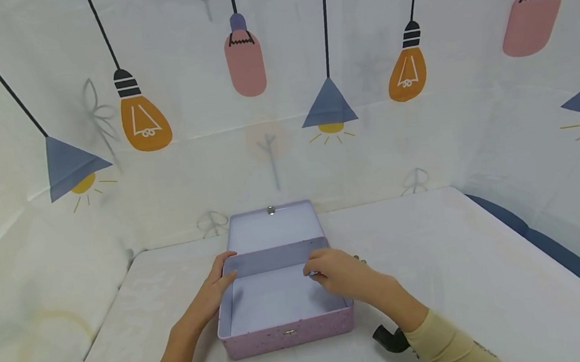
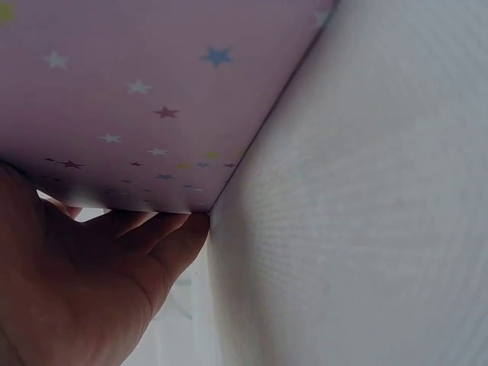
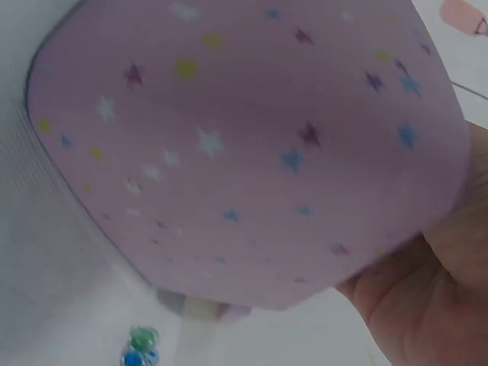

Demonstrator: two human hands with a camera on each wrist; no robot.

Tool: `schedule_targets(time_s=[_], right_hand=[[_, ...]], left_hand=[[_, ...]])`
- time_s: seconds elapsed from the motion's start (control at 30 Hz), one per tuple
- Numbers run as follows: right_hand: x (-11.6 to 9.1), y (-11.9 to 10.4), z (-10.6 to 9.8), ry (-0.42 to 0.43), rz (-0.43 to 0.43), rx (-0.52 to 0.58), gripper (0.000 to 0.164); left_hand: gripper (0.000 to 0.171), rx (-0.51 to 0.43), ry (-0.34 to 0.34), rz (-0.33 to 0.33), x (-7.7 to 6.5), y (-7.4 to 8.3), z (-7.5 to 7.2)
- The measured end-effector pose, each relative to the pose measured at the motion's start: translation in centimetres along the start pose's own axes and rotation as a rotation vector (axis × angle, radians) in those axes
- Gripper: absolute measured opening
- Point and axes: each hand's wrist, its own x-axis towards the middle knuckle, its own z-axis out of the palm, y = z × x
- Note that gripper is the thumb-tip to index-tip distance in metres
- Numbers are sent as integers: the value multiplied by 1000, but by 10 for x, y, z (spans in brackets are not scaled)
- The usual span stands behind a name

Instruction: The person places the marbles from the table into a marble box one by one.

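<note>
An open pink tin box point(image 1: 289, 335), printed with small stars, stands on the white table with its lid point(image 1: 273, 229) tipped back. My left hand point(image 1: 211, 293) holds the box by its left wall, thumb over the rim and fingers along the outside. In the left wrist view, those fingers point(image 2: 179, 240) lie against the starry side. Over the right part of the box, my right hand point(image 1: 338, 275) pinches a small bluish glass marble point(image 1: 313, 273), mostly covered by the fingers. Only part of this hand shows past the box wall in the right wrist view.
Green and blue glass marbles point(image 3: 141, 339) lie on the table point(image 1: 411, 239) just right of the box. The box's front clasp point(image 1: 290, 332) faces me. A white curtain point(image 1: 288, 163) printed with lamps hangs behind the table.
</note>
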Motion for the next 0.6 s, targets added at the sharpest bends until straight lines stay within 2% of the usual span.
schedule_targets(time_s=[0.23,0.43,0.6], right_hand=[[4,-11,14,-75,-2,-23,16],[11,-18,20,-101,-18,-48,15],[15,-21,26,-150,-14,-29,15]], left_hand=[[48,-2,-8,3,-1,2,0],[48,-4,-5,5,-1,0,0],[49,19,0,28,1,-3,-1]])
